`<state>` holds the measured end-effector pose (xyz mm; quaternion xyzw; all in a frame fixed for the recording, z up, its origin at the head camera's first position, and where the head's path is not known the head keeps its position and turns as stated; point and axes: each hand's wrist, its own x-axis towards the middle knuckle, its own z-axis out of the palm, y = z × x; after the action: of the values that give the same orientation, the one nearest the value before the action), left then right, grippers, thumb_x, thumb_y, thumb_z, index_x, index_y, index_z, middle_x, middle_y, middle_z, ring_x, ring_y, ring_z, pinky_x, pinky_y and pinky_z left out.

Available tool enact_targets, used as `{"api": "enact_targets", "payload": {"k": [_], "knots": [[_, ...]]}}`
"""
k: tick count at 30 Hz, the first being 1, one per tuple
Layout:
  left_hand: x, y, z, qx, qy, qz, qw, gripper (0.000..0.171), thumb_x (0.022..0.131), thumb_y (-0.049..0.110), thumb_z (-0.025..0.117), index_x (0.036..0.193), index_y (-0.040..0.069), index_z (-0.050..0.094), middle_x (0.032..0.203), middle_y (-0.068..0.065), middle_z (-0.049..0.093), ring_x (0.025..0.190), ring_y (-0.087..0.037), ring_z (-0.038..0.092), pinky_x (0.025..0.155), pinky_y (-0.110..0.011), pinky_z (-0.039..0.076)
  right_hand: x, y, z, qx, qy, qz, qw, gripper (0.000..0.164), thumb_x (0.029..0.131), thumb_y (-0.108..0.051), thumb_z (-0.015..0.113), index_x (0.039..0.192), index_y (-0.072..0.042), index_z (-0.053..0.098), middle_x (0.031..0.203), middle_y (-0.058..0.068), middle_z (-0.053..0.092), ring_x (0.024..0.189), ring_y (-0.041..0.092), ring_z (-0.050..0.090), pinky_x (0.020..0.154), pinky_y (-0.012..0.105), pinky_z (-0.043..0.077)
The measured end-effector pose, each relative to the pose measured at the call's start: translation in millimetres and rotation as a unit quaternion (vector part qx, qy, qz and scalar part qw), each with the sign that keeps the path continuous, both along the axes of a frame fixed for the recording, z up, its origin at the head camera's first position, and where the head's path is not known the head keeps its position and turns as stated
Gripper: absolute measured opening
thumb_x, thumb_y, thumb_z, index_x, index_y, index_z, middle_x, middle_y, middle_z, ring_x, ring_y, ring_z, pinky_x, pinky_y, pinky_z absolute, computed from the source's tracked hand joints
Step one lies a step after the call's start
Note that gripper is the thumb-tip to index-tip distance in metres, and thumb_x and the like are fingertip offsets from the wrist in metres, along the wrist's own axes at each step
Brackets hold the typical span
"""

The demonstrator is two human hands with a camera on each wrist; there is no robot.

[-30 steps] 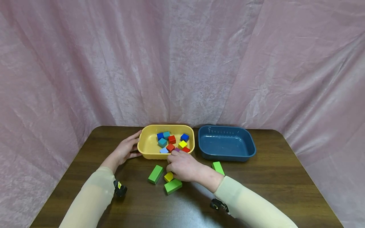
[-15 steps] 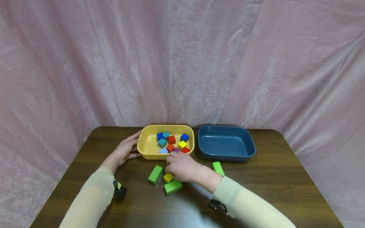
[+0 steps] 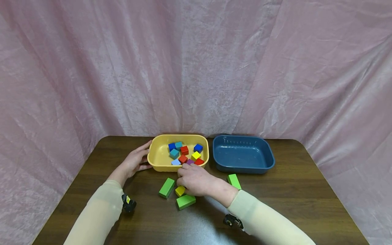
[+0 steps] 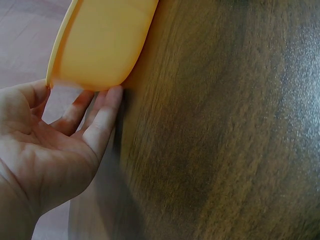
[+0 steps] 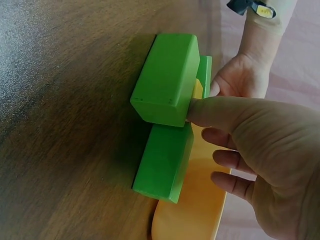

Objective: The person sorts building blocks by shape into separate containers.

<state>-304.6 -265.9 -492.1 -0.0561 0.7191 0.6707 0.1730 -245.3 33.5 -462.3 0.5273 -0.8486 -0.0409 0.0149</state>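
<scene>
The yellow tray [image 3: 156, 156] holds several coloured cubes, among them a red cube [image 3: 184, 150] and a blue cube [image 3: 198, 148]. My left hand [image 3: 134, 161] steadies the tray's left end; in the left wrist view its fingertips touch the outer wall [image 4: 100, 55], near the rim and the base. In front of the tray, my right hand [image 3: 194, 178] is at a yellow cube [image 3: 180, 191], its thumb and index finger down beside it, the fingertips partly hidden. Its thumb overlaps the edge of a green block [image 5: 165, 80] in the right wrist view.
A blue tray [image 3: 243, 153] stands right of the yellow one. Green blocks lie on the wooden table [image 3: 147, 224]: one on the left [image 3: 166, 188], one nearer the person [image 3: 185, 201], another beside the right forearm [image 3: 234, 181]. A pink curtain [image 3: 196, 68] hangs behind.
My right hand has shifted slightly left and toward the person, and the yellow cube has moved a little with it. My left hand and the trays have stayed in place.
</scene>
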Motion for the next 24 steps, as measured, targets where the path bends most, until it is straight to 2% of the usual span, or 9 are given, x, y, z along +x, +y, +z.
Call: {"api": "enact_targets", "payload": {"k": [12,19,24], "knots": [[-0.8,-1.4,-1.3,0.004,-0.001,-0.002,1.0,0.057,0.111,0.032,0.044,0.163,0.038,0.022,0.169,-0.006,0.021,0.121,-0.028,0.06,0.099,-0.052,0.051,3.6,3.5,5.8,-0.022,-0.012,0.001,1.0,0.029,0.088,-0.039,0.082,0.114,-0.026,0.077,0.107,-0.006,0.058,0.103,0.015,0.046,0.086,0.026,0.042],[-0.6,-1.1,-0.8,0.005,-0.001,-0.004,1.0,0.057,0.111,0.031,0.043,0.163,0.038,0.022,0.169,-0.006,0.021,0.121,-0.028,0.059,0.099,-0.052,0.052,4.5,4.5,13.9,-0.047,0.005,0.002,0.999,0.029,0.088,-0.04,0.08,0.112,-0.025,0.076,0.112,-0.005,0.059,0.107,0.016,0.048,0.098,0.033,0.043],[-0.6,-0.2,-0.4,0.004,0.001,-0.005,1.0,0.057,0.112,0.03,0.043,0.164,0.037,0.021,0.169,-0.006,0.02,0.121,-0.029,0.058,0.099,-0.052,0.052,4.3,5.6,19.6,-0.063,0.006,0.001,0.998,0.03,0.087,-0.041,0.08,0.112,-0.025,0.076,0.113,-0.005,0.06,0.107,0.016,0.048,0.094,0.032,0.044]]}}
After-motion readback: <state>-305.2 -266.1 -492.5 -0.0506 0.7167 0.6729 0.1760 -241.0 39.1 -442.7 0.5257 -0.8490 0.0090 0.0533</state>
